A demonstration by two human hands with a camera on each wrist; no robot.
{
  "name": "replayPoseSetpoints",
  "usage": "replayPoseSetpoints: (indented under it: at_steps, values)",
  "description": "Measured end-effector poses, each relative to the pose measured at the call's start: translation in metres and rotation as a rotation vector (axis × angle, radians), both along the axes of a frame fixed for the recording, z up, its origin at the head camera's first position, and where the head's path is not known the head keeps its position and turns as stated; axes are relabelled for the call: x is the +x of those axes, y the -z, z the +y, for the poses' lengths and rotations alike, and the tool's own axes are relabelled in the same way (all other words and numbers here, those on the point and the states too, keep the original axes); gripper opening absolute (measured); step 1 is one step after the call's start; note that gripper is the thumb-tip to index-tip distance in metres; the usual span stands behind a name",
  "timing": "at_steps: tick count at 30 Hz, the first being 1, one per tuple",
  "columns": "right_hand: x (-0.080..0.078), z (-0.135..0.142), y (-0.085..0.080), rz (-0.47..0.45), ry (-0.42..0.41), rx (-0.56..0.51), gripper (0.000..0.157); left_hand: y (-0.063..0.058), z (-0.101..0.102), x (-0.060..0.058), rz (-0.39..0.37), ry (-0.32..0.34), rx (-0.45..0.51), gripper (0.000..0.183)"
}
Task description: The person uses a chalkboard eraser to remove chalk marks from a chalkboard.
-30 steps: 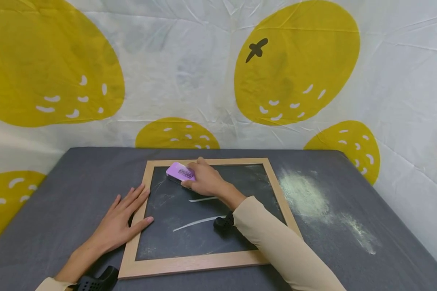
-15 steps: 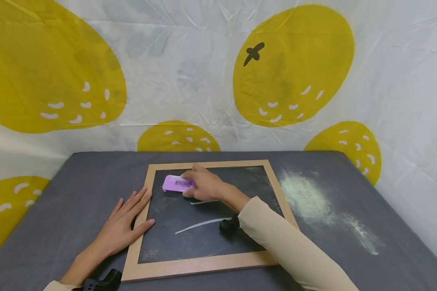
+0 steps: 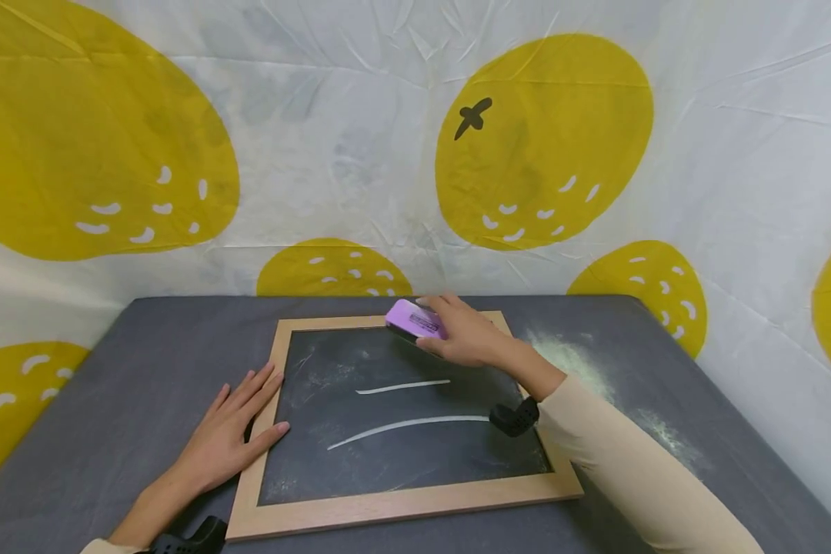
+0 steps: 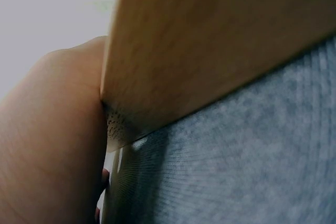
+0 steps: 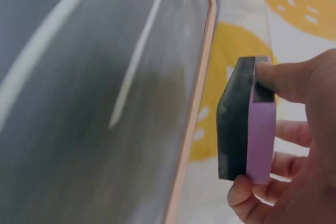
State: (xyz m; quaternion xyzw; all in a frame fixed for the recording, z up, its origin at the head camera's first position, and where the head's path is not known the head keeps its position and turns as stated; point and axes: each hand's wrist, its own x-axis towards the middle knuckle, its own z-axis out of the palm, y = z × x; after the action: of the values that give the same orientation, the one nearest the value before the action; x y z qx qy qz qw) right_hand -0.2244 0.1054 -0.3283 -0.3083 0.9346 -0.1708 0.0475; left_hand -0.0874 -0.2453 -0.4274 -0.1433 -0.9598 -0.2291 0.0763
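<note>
A chalkboard point(image 3: 402, 454) in a light wooden frame lies on the table, with two white chalk lines on its dark face. My right hand point(image 3: 467, 335) grips a purple eraser point(image 3: 415, 318) near the board's far edge. In the right wrist view the eraser point(image 5: 233, 124) shows its dark felt side, pinched between thumb and fingers and held off the board. My left hand point(image 3: 231, 431) rests with spread fingers on the frame's left side. The left wrist view shows part of that hand point(image 4: 52, 145) against the wooden frame point(image 4: 210, 35).
Pale chalk dust point(image 3: 575, 362) lies on the grey tablecloth point(image 3: 180, 346) right of the board, partly hidden by the right arm. Behind the table hangs a white cloth point(image 3: 346, 138) with big yellow fruit prints.
The eraser in my right hand has moved right from the board's far left area and is now lifted. The upper chalk line shows in full. My left hand stays on the frame.
</note>
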Motion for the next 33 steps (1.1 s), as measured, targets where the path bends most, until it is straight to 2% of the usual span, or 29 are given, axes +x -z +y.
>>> replayPoseSetpoints:
  at_steps: [7, 14, 19, 25, 33]
  values:
    - [0.011, 0.051, 0.020, -0.016, 0.095, 0.022, 0.069, 0.004, -0.002, -0.003, 0.003, 0.007, -0.006, 0.074]
    - [0.017, 0.075, 0.033, -0.010, 0.162, 0.031, 0.067, 0.004, -0.003, -0.004, 0.025, 0.022, 0.002, 0.074]
    - [0.018, 0.080, 0.035, 0.003, 0.170, 0.065, 0.066, 0.004, -0.003, -0.004, 0.021, 0.022, 0.002, 0.074]
    - [0.016, 0.078, 0.033, 0.059, 0.161, 0.127, 0.065, 0.004, -0.002, -0.004, 0.015, 0.020, 0.005, 0.074]
    - [0.018, 0.062, 0.042, 0.105, 0.149, -0.028, 0.061, 0.002, -0.005, -0.004, 0.011, 0.031, -0.002, 0.075]
